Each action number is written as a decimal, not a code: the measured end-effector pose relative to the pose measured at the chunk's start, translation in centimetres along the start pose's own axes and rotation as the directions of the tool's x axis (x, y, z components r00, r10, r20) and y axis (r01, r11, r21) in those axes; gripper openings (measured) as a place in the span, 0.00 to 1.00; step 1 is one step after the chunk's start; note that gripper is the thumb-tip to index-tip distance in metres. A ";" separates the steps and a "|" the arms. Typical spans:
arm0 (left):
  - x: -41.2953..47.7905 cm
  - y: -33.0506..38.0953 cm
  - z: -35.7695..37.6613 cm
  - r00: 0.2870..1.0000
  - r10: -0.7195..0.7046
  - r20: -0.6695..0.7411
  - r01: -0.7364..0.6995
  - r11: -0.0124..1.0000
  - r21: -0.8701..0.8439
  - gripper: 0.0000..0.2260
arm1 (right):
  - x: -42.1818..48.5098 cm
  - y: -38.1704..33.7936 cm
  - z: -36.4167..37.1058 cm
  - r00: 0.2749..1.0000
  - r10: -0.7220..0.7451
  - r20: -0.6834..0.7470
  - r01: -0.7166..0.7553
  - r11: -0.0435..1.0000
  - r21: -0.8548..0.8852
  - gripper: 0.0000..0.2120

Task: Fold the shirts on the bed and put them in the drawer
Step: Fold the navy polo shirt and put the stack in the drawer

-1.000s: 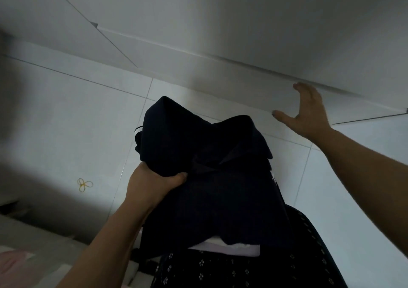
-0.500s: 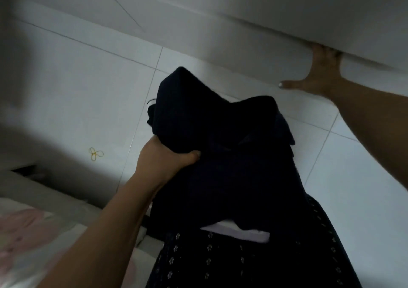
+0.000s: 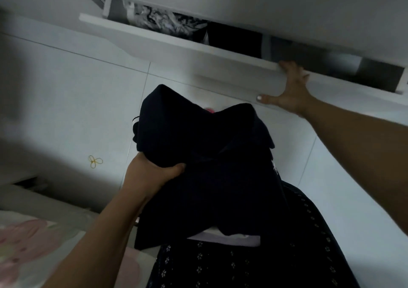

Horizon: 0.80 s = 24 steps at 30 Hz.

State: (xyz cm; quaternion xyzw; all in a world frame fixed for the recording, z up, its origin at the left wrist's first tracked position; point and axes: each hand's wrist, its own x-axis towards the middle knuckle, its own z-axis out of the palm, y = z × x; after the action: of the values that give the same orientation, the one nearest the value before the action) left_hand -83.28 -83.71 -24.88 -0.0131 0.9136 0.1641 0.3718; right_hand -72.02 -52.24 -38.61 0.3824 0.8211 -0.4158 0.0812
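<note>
A folded dark navy shirt (image 3: 212,166) with a collar is held in front of my body, with a white layer showing under its lower edge. My left hand (image 3: 150,175) grips its left side, thumb on top of the cloth. The white drawer (image 3: 176,44) at the top of the view stands pulled out a little. Patterned black-and-white cloth (image 3: 167,21) and a dark folded garment (image 3: 234,38) lie inside it. My right hand (image 3: 291,88) holds the drawer's front panel, fingers curled over its top edge and thumb stretched along the face.
White floor tiles (image 3: 66,102) lie below the drawer. A small yellow looped thing (image 3: 95,161) lies on the floor at left. The bed's corner with a pink flowered sheet (image 3: 28,239) is at the lower left. My dark flower-print skirt (image 3: 242,265) fills the bottom.
The drawer was closed a second ago; my right hand took hold of its front and pulled it out, showing clothes inside. My left hand has kept hold of the shirt.
</note>
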 end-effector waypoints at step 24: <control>-7.0 -8.8 0.9 0.979 -0.204 -0.024 0.204 0.979 0.027 0.32 | -17.8 0.8 9.2 0.955 0.043 0.294 -0.108 0.972 0.211 0.30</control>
State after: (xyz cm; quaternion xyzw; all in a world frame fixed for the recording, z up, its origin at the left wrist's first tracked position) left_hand -76.33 -92.48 -23.24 -0.1030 0.9136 0.1114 0.3773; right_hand -60.84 -68.74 -36.97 0.3559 0.7330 -0.5536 0.1718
